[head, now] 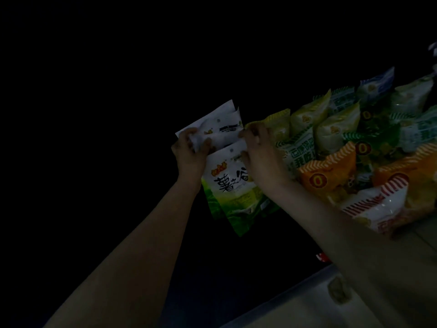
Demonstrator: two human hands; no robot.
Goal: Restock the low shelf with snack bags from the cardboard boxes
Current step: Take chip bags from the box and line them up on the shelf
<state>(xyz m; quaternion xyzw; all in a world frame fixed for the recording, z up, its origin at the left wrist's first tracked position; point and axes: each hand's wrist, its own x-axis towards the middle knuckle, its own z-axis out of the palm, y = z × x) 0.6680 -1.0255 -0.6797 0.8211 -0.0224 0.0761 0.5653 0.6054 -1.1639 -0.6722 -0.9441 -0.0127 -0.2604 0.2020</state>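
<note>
The scene is very dark. Several white-and-green snack bags (233, 183) stand in a bunch at the middle of the view. My left hand (190, 152) grips the white top edges of the bags at the back of the bunch. My right hand (259, 150) pinches the right side of the same bunch near its tops, with its wrist across the bag in front. The cardboard boxes are not visible. The shelf itself is lost in the dark.
To the right stand rows of yellow-green bags (307, 117), green bags (378, 131), orange bags (331, 176) and a red-striped white bag (376, 209). A pale surface (307, 304) lies at the bottom right. The left half of the view is black.
</note>
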